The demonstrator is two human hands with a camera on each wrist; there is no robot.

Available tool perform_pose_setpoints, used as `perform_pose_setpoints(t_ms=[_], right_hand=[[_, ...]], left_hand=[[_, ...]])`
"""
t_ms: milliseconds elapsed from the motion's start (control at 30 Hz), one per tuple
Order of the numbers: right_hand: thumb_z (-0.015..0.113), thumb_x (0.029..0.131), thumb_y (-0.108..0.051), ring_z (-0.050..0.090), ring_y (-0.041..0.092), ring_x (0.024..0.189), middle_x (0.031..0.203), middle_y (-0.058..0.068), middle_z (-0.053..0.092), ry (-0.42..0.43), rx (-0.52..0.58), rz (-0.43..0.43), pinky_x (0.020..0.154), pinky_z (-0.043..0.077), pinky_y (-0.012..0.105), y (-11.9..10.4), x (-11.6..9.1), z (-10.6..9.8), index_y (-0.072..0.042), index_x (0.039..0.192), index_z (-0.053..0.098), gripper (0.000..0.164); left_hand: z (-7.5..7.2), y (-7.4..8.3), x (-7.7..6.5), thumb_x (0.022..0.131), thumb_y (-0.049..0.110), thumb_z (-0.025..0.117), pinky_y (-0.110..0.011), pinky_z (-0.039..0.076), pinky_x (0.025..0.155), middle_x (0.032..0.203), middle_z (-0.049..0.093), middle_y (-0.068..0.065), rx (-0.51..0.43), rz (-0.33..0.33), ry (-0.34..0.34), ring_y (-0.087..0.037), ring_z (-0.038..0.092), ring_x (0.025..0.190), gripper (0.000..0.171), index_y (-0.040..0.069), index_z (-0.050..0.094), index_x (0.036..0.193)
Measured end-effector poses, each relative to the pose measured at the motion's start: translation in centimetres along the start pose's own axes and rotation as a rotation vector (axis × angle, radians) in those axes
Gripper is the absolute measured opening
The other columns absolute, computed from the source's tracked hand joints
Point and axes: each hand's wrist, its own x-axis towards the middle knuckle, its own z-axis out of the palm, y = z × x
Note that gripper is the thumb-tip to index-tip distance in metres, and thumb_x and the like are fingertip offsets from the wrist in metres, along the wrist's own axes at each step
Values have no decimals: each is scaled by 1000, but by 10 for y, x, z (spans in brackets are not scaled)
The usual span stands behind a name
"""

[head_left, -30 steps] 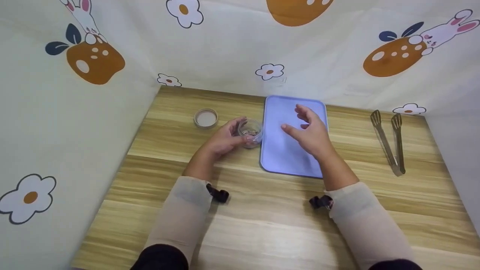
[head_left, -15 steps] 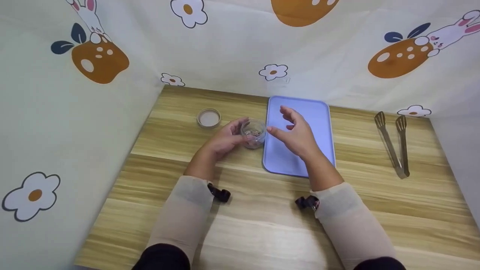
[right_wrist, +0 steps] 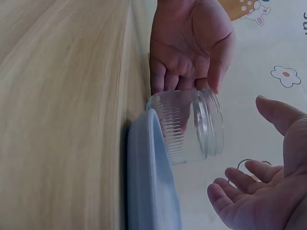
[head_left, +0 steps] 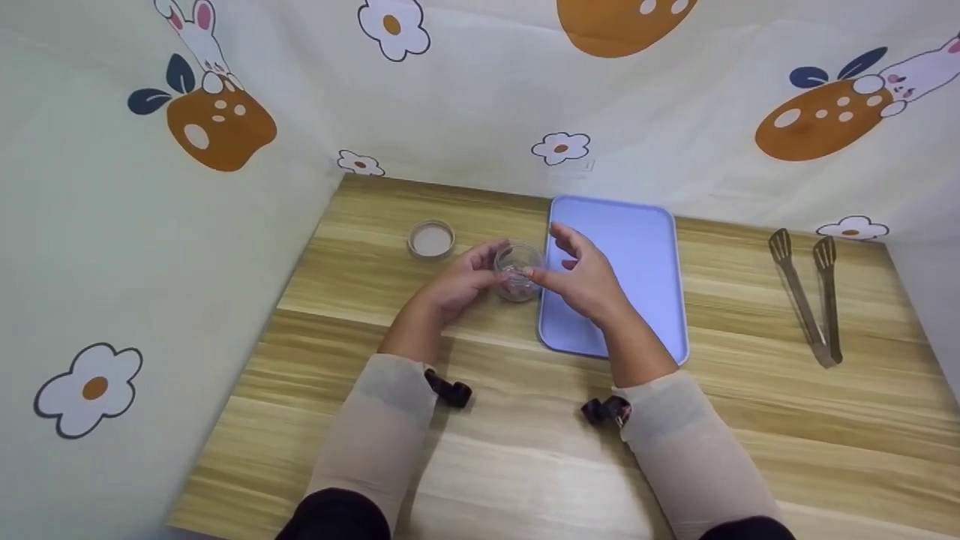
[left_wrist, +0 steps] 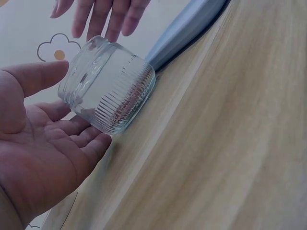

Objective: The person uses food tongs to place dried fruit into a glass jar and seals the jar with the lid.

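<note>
A lidless clear glass jar (head_left: 517, 281) stands on the wooden table at the left edge of the blue tray (head_left: 622, 300). Its ribbed lower wall shows some small reddish contents, too unclear to name. My left hand (head_left: 461, 289) holds the jar from the left, thumb near the rim and fingers along the side, as the left wrist view shows. On the right, over the tray, my right hand (head_left: 585, 281) is spread with thumb and fingers apart. In the right wrist view a gap lies between that right hand (right_wrist: 268, 187) and the jar (right_wrist: 187, 124).
A round lid (head_left: 431, 240) lies on the table left of the jar, towards the back. Metal tongs (head_left: 810, 300) with slotted ends lie spread at the right. Patterned cloth walls (head_left: 465, 97) stand behind and beside the table (head_left: 510, 465).
My right hand has moved left from over the tray towards the jar, its fingers still spread. The left hand has stayed at the jar. The whole view has shifted slightly.
</note>
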Motion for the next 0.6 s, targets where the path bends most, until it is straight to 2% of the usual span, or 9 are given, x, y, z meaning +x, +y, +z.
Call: perform_pose_setpoints(t_ms=[133, 333, 600], right_hand=[[86, 73, -43, 36, 20, 146, 156, 2, 42, -29, 9, 18, 118, 33, 51, 2, 1, 5, -13, 151, 39, 96], [87, 73, -38, 33, 22, 148, 158, 3, 38, -96, -1, 53, 119, 32, 46, 10, 5, 12, -15, 153, 35, 98], [89, 69, -44, 37, 28, 145, 157, 5, 40, -132, -39, 97, 119, 33, 44, 19, 10, 14, -19, 153, 36, 102]], left_hand=[[1, -1, 1, 95, 6, 61, -34, 18, 125, 161, 34, -5, -22, -7, 11, -18, 24, 152, 61, 9, 37, 151], [1, -2, 2, 97, 0, 51, -35, 18, 125, 160, 36, -6, -64, -16, 22, -19, 25, 151, 54, 8, 40, 150], [0, 1, 3, 96, 5, 55, -32, 20, 124, 159, 37, -3, -48, -34, 41, -17, 27, 151, 54, 9, 42, 149]])
